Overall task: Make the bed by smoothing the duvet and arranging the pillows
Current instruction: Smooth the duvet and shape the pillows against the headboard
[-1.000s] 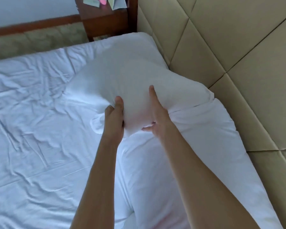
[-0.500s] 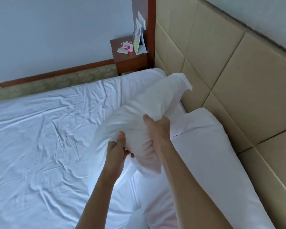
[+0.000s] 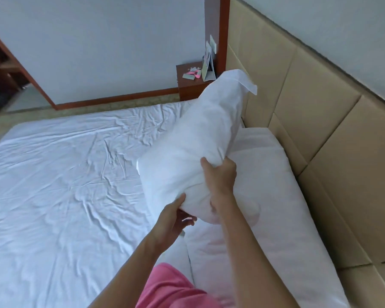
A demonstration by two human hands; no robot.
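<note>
Gripping a white pillow (image 3: 200,138) in its case, the right hand (image 3: 220,181) is clamping over it, the left hand (image 3: 173,218) cupping beneath, above a second pillow (image 3: 265,196) by the headboard (image 3: 320,130).

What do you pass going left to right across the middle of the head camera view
Wrinkled bed sheet → lifted pillow held by both hands → second pillow lying flat → padded headboard.

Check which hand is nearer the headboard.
Right. The right hand grips the lifted pillow on its headboard side; the left hand holds its underside, farther out over the bed.
</note>
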